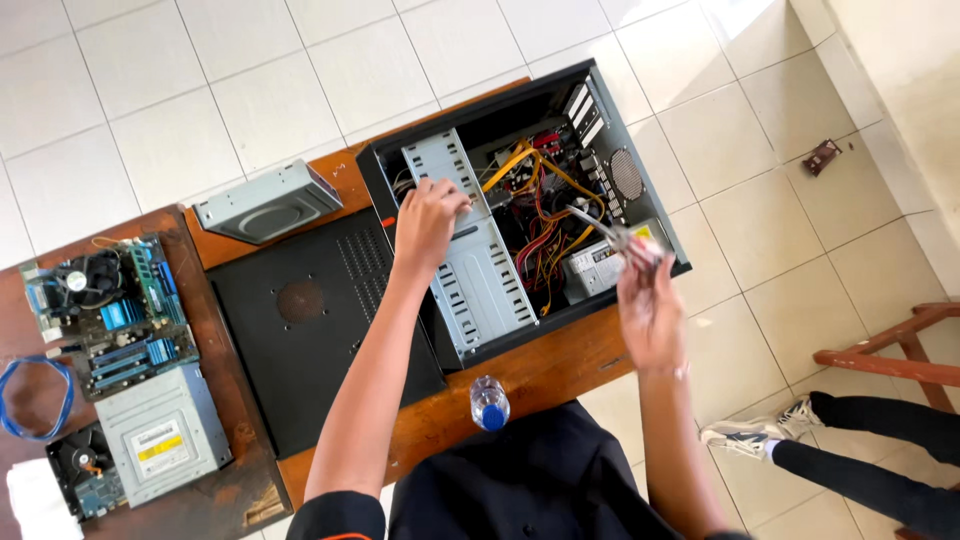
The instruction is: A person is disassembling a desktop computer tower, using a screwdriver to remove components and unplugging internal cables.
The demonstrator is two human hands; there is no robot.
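An open black computer case (pixel 640 185) is lying on its side at the far right end of a wooden table (pixel 540 375), its interior facing up. Inside, a light grey perforated drive cage (pixel 480 270) is running along the near-left part, and a tangle of yellow, red and black cables (pixel 535 205) is spilling across the middle toward a grey power supply (pixel 592 270).

The left hand (pixel 428 222) is resting on the top of the drive cage, fingers curled down onto its metal edge. The right hand (pixel 648 300) is blurred but is gripping a slim metal tool, apparently a screwdriver (pixel 600 228), whose tip is pointing into the cables.

The case's black side panel (pixel 300 320) is lying flat just beside the case, with a grey optical drive (pixel 268 203) beyond it.
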